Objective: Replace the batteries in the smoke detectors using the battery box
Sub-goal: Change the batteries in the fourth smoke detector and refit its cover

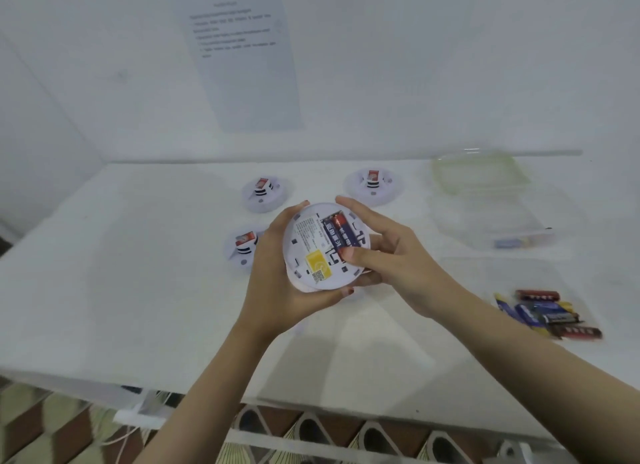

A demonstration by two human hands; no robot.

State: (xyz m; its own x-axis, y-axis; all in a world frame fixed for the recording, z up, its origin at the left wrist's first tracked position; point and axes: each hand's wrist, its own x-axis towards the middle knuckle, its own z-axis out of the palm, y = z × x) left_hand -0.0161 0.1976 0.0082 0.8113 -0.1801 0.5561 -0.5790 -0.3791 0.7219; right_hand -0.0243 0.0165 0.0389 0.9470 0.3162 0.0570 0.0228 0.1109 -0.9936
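I hold a round white smoke detector (311, 252) above the table, back side up. Its battery bay holds two batteries (341, 234), one blue and one red. My left hand (277, 273) cups the detector from the left and below. My right hand (388, 252) grips its right edge, thumb pressing at the near end of the batteries. Three more smoke detectors stand on the table: one at the back (265, 193), one at the back right (373, 184), one to the left (242, 247), partly hidden behind my left hand. Loose batteries (550, 313) lie at the right.
A clear plastic battery box (491, 221) sits at the right, its greenish lid (479, 169) behind it. A printed sheet (242, 54) hangs on the white wall. The white table's front edge (242, 397) runs near me, with patterned floor below.
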